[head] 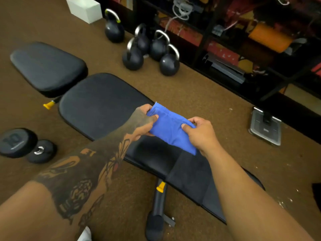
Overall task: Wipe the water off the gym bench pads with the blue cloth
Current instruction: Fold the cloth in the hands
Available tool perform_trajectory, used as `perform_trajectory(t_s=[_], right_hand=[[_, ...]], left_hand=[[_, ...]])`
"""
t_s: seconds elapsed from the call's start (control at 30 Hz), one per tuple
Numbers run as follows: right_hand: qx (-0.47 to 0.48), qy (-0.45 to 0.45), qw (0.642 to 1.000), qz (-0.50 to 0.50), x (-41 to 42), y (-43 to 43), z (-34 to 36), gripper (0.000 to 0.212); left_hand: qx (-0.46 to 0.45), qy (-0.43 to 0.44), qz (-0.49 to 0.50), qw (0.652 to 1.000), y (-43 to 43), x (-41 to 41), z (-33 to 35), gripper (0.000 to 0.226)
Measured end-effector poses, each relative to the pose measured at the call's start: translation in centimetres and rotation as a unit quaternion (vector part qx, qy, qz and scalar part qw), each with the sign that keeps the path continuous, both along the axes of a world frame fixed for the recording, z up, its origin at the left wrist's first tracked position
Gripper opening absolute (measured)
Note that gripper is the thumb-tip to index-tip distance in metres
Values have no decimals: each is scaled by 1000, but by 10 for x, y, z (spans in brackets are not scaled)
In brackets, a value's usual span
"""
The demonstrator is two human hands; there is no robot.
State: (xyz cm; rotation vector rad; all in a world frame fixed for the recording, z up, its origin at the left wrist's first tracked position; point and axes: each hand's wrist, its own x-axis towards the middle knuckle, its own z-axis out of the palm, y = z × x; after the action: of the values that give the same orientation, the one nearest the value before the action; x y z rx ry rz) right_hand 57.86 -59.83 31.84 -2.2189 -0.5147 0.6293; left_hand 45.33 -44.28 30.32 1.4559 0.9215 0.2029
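Observation:
A folded blue cloth [171,128] is held between both hands, a little above the long black back pad [99,105] of the gym bench. My left hand [143,121] pinches the cloth's far left corner. My right hand [202,134] grips its right edge. The smaller seat pad [46,66] lies beyond, at the upper left. Water on the pads is not distinguishable.
Several black kettlebells [149,49] stand on the brown floor behind the bench. A dumbbell [26,145] lies at the left. A black rack with clutter [243,40] lines the right side, a metal foot plate [265,126] before it. A white box [84,8] sits far back.

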Motion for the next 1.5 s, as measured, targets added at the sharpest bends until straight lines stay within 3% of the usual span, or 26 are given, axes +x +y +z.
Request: perform_trajectory(t_s=[0.17,0.4,0.87,1.17,1.5], right_hand=[[-24,-25,996,82,-47,88,12,12],[-40,-60,981,178,-124,196,15,15],[-71,-77,939,328,-278,362,-8,24],[-105,-3,913,394,-356,460,-78,24],[-95,-9,888,449,-423,542,-193,23]], left_hand=[[-24,-22,92,995,58,-69,-6,16],[10,-5,211,978,129,-157,-16,19],[42,4,376,926,235,-329,-41,8],[17,74,507,859,272,-420,-97,8],[-2,165,590,790,327,-471,-202,21]])
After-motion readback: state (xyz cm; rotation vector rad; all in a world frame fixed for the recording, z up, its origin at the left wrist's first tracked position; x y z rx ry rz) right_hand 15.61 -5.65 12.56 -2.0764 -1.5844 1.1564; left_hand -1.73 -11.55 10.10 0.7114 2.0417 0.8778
